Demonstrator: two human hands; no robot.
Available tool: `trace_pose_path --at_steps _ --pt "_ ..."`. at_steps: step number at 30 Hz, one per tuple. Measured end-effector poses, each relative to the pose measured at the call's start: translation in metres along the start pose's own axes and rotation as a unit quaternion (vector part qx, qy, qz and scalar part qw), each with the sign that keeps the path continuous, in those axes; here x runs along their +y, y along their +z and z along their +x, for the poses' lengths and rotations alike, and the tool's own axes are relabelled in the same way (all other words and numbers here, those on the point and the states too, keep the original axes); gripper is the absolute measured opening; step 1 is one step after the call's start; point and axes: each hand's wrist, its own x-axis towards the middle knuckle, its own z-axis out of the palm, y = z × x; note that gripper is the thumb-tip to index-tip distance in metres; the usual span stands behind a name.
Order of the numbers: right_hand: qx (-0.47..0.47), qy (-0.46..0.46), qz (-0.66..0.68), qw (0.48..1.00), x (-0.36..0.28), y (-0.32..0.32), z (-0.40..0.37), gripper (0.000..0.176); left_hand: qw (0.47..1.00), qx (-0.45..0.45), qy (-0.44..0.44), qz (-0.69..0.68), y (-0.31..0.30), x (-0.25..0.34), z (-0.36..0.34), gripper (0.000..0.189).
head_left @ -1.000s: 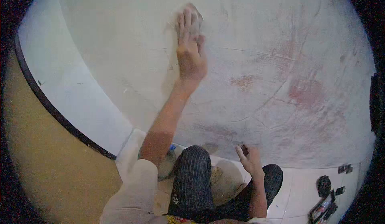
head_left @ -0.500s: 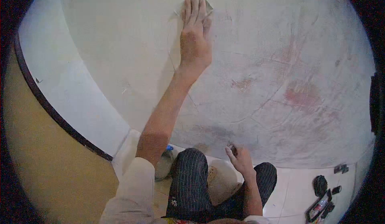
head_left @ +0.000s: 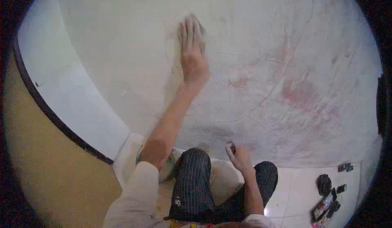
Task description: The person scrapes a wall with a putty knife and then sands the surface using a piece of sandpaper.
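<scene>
My left hand (head_left: 192, 44) reaches up to the pale wall (head_left: 122, 56), its fingers stretched upward and pressing a thin square sheet (head_left: 200, 24) flat against the surface. Only a greyish edge of the sheet shows beside the fingertips. Low down, in front of the wall's bottom edge and by my right knee, my right hand (head_left: 241, 158) is closed round a small dark object (head_left: 232, 147) that is too small to name. Reddish patches (head_left: 300, 92), smudges and thin cracks mark the wall.
My striped knees (head_left: 192, 179) are close to the wall. A round container (head_left: 166, 169) stands partly behind my left forearm. Several dark items, among them a black bundle (head_left: 324, 184), lie on the white tiled floor (head_left: 281, 191) at the right. A dark trim (head_left: 57, 118) curves along the left.
My left hand has moved down and slightly left on the wall, and less of the sheet shows. My right hand has shifted slightly left in view, still closed.
</scene>
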Motion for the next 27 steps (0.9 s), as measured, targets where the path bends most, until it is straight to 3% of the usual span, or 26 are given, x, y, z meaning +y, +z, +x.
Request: trace_pose_path --at_steps 4,7,10,13,16,18,21,24,27 --pt "-0.006 -0.01 -0.015 1.0 0.013 0.005 0.004 0.031 0.999 0.01 0.006 -0.037 -0.01 -0.005 0.047 0.05" --pt "-0.006 -0.027 -0.048 0.998 0.01 0.003 0.0 0.034 0.999 -0.027 -0.005 -0.031 -0.015 0.001 0.011 0.048" --pt "0.001 -0.02 -0.048 0.999 0.002 -0.002 -0.001 0.035 0.997 -0.079 -0.014 0.021 -0.002 -0.003 -0.082 0.049" --pt "0.001 -0.029 -0.027 0.999 0.01 0.001 0.0 0.034 0.993 -0.094 -0.059 0.038 -0.002 0.007 -0.09 0.049" --pt "0.026 -0.05 -0.054 0.997 0.018 0.007 -0.002 0.033 0.997 -0.051 -0.039 0.033 -0.006 0.01 -0.025 0.05" --pt "0.013 -0.011 0.006 1.0 0.005 0.0 0.0 0.031 1.0 -0.006 -0.019 -0.015 -0.01 0.004 0.031 0.051" --pt "0.002 0.007 -0.037 0.999 0.013 0.004 0.0 0.03 1.0 0.018 -0.002 -0.008 -0.009 -0.004 0.059 0.05" --pt "0.012 -0.004 -0.066 0.998 0.015 0.008 -0.001 0.031 0.998 -0.003 -0.027 -0.056 -0.011 0.0 0.011 0.047" --pt "0.028 -0.04 -0.026 0.998 0.02 0.013 0.0 0.034 0.996 -0.076 -0.035 0.019 -0.005 0.0 -0.085 0.048"
